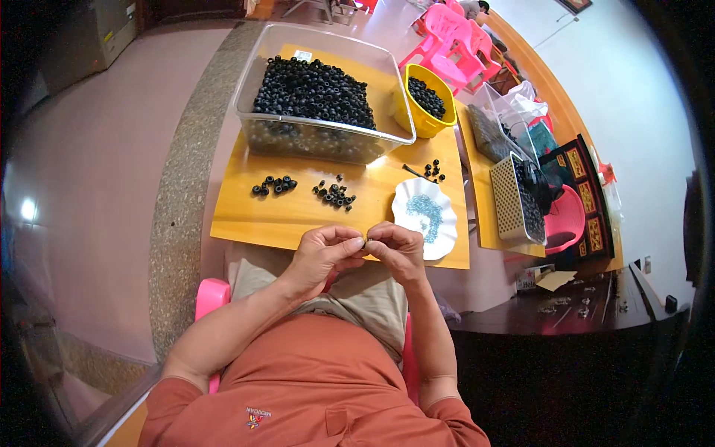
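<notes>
My left hand (325, 255) and my right hand (397, 252) meet at the near edge of the wooden table, fingertips pinched together around something small and dark, too tiny to name. To the right of my right hand lies a white scalloped plate (445, 246) bearing small clear bluish pieces (424, 212). Beyond my hands, one loose group of small black ring-shaped parts (335, 195) rests on the tabletop, with another group of black parts (275, 185) to its left. Several more black pieces (433, 170) sit above the plate, beside a thin black stick (418, 173).
At the table's (246, 216) far side stands a large clear bin (320, 138) heaped with black parts. Next to it is a yellow bucket (417, 123) of similar parts. On the right, another surface carries a beige perforated basket (512, 197) and a pink basin (566, 220). Pink chairs (454, 48) stand behind.
</notes>
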`<state>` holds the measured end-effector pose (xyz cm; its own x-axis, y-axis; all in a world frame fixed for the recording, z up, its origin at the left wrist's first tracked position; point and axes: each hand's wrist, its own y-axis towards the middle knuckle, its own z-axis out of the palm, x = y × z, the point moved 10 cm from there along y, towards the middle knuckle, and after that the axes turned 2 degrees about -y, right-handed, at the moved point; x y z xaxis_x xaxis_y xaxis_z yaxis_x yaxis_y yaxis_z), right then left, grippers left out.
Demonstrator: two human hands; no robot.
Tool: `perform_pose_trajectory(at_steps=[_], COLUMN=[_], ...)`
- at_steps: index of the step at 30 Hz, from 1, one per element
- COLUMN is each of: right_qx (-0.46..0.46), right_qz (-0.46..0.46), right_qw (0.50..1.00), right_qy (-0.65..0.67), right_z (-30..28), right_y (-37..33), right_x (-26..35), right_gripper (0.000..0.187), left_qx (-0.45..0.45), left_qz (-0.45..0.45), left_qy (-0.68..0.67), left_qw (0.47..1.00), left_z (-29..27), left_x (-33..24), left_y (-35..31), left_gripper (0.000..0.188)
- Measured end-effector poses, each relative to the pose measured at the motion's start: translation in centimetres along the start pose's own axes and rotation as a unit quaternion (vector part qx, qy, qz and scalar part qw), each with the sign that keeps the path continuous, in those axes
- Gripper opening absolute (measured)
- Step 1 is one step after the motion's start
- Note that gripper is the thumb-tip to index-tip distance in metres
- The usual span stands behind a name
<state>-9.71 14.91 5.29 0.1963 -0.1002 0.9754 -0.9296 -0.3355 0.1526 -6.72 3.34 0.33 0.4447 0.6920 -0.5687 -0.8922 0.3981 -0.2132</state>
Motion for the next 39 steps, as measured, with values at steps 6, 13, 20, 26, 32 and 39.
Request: perform_pose_trajectory(at_steps=[6, 13, 20, 26, 32, 39], right_qx=[0.009, -0.002, -0.016, -0.028, -0.052, -0.082], right_qz=[-0.003, 0.007, 0.012, 0.013, -0.050, -0.200], right_qw=[1.000, 0.999, 0.997, 0.996, 0.997, 0.943], right_qy=[0.005, 0.035, 0.069, 0.079, 0.018, -0.253], right_z=[0.3, 0.1, 0.2, 0.4, 0.8, 3.1], right_y=[-0.1, -0.4, -0.6, -0.7, -1.1, -1.8], right_x=[0.4, -0.4, -0.7, -1.2, -0.2, 3.8], right_gripper=[0.005, 0.006, 0.007, 0.011, 0.014, 0.020], left_qx=[0.014, 0.019, 0.017, 0.017, 0.014, -0.011], left_qz=[-0.006, -0.012, -0.013, -0.010, -0.004, 0.024], left_qy=[-0.002, 0.005, 0.005, 0.013, 0.001, -0.038], left_qw=[1.000, 1.000, 1.000, 1.000, 1.000, 0.999], left_z=[0.1, 0.0, 0.0, 0.0, -0.5, -1.4], left_x=[0.2, 0.4, 0.3, 0.0, 0.1, 0.0], left_y=[0.0, 0.1, 0.1, 0.1, 0.4, 0.6], left_gripper=[0.015, 0.013, 0.014, 0.014, 0.014, 0.012])
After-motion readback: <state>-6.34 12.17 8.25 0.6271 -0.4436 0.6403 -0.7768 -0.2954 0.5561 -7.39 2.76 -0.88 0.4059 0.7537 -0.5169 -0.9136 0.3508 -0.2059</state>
